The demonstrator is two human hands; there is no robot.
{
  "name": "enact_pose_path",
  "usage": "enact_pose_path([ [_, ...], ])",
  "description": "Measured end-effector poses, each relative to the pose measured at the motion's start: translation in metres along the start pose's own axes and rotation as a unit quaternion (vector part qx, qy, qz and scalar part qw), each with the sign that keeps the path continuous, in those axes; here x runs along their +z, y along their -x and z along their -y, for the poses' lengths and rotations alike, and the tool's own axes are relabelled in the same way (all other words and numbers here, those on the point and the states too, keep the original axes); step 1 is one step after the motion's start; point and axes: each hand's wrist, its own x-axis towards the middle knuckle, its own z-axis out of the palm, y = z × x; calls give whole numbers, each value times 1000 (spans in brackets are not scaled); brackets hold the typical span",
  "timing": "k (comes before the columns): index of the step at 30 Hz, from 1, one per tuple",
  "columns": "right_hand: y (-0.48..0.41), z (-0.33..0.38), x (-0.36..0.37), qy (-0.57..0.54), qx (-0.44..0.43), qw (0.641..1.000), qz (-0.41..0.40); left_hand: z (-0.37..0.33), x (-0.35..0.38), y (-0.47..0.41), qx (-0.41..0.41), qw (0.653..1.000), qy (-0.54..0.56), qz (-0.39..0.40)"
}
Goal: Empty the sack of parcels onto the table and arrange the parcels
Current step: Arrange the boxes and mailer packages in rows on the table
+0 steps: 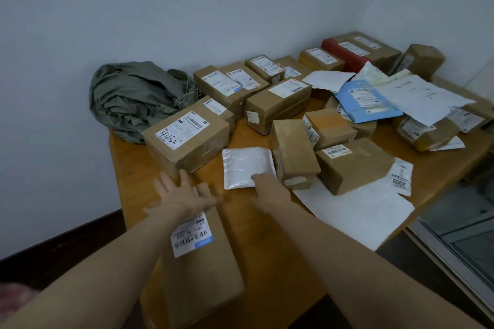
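At the table point(125, 181) edge, left fingers point(184, 177) splay open; right fingers point(258, 177) touch pouch point(244, 164).

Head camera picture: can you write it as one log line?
sack: crumpled | left hand: open over long box | right hand: on silver packet

— What is shown of the person?

— Only two arms are shown. The left forearm point(107, 262) is seen at seven o'clock in the view and the right forearm point(347, 256) at five o'clock. Both are left bare along their whole visible length, up to the wrists.

— How are they shaped?

— They are drawn broad at the bottom edge and narrowed toward the wrists.

— And the hands?

— The left hand point(177, 193) is found at nine o'clock from the right hand point(267, 184). Both are uncovered. The left one is smeared by blur; the right one is rendered more sharply.
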Motion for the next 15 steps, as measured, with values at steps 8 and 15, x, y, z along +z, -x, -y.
enact_pose_path([
  [8, -72, -1, 16, 218, -49, 974, 43, -9, 6, -16, -41, 996, -69, 39],
  [15, -76, 4, -5, 48, -142, 984, -94, -12, -3, -16, 9, 990, -98, -98],
])
